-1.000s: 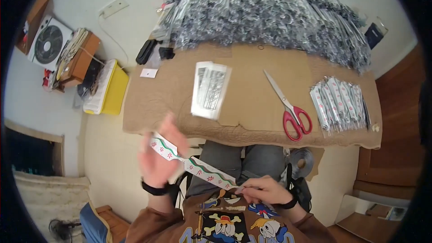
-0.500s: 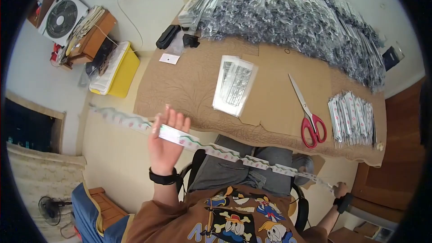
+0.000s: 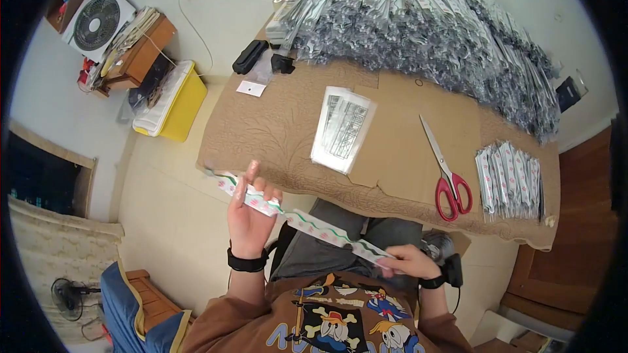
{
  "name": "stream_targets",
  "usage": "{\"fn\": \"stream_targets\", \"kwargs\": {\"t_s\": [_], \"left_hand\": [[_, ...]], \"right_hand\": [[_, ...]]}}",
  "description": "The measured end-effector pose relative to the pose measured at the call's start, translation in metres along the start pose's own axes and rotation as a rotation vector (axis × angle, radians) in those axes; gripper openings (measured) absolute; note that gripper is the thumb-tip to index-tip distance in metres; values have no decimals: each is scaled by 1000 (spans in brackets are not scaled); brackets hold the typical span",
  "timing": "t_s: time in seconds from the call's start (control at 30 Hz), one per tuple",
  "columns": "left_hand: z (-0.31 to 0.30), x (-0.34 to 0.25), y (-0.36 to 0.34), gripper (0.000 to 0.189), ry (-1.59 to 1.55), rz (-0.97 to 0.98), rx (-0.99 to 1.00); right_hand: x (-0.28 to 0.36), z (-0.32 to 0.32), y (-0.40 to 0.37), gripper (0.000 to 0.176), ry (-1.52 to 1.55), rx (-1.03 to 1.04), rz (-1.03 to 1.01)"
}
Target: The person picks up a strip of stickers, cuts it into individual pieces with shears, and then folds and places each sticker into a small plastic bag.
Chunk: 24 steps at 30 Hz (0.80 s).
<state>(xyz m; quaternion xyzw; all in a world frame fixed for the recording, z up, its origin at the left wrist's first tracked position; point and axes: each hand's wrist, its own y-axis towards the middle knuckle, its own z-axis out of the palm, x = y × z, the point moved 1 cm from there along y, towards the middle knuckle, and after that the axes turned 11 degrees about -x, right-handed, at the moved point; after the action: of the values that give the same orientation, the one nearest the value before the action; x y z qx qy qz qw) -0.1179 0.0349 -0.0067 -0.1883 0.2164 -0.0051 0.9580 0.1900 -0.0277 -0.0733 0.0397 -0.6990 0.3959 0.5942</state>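
Note:
A long white printed strip [image 3: 317, 227], with a green wavy line and pink marks, stretches between my hands above my lap. My left hand [image 3: 252, 219] is palm up near the table's front edge, its fingers curled round the strip and its index finger raised. One end of the strip pokes out to the left past that hand. Near my right thigh, my right hand [image 3: 413, 263] pinches the strip between thumb and fingers. How much of the strip lies inside that grip is hidden.
On the cloth-covered table [image 3: 255, 117] lie red-handled scissors [image 3: 446, 173], flat clear packets [image 3: 343, 129] and a small row of printed packets [image 3: 509, 180]. A large heap of similar packets [image 3: 418, 26] fills the back. A yellow bin [image 3: 183, 104] stands left of the table.
My right hand has come in from the far lower right to near my thigh, shortening the span of strip between my hands. My left fingers have curled in; less strip trails out to the left.

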Motion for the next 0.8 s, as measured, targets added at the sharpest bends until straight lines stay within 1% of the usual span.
{"fn": "stream_targets", "kwargs": {"t_s": [0.07, 0.13, 0.2, 0.23, 0.27, 0.3, 0.33, 0.4, 0.43, 0.47, 0.53, 0.57, 0.6, 0.67, 0.7, 0.8], "left_hand": [[-20, 2, 12, 41, -48, -25, 212], [-15, 22, 13, 41, -41, -75, 248], [0, 55, 11, 43, -20, -157, 320], [14, 72, 1, 43, -24, -173, 326], [40, 87, -16, 44, 69, -171, 96], [53, 97, -27, 45, 166, -165, -133], [52, 103, -31, 45, 170, -173, -127], [41, 112, -38, 45, 400, -232, -25], [37, 115, -38, 46, 514, -258, 23], [34, 115, -33, 46, 514, -257, 21], [30, 108, -21, 47, 657, -29, 131], [30, 102, -16, 48, 727, 88, 187], [31, 91, -11, 48, 728, 89, 185], [35, 61, -2, 44, 547, 248, 204], [32, 55, 2, 44, 546, 248, 203], [22, 54, 14, 44, 32, -5, 338]], "right_hand": [[9, -12, -25, 25, 97, -12, 4], [18, -14, -38, 26, 150, -36, 10], [40, -7, -33, 26, 336, -8, -387], [54, -2, -31, 26, 421, 4, -589], [74, 6, -23, 25, 448, -56, -387], [89, 17, -16, 24, 475, -113, -187], [88, 25, -6, 24, 478, -123, -189], [76, 32, 19, 25, 473, -161, -91], [73, 32, 19, 25, 473, -160, -94], [67, 32, 14, 25, 417, -147, -157], [55, 25, 3, 26, 304, -120, -281], [52, 13, -8, 26, 87, -69, -275], [47, -3, -21, 26, -131, -15, -268], [21, -28, -43, 25, -295, -10, -104], [21, -32, -48, 25, -296, -10, -103], [32, -40, -69, 25, 69, -10, -467]]}}
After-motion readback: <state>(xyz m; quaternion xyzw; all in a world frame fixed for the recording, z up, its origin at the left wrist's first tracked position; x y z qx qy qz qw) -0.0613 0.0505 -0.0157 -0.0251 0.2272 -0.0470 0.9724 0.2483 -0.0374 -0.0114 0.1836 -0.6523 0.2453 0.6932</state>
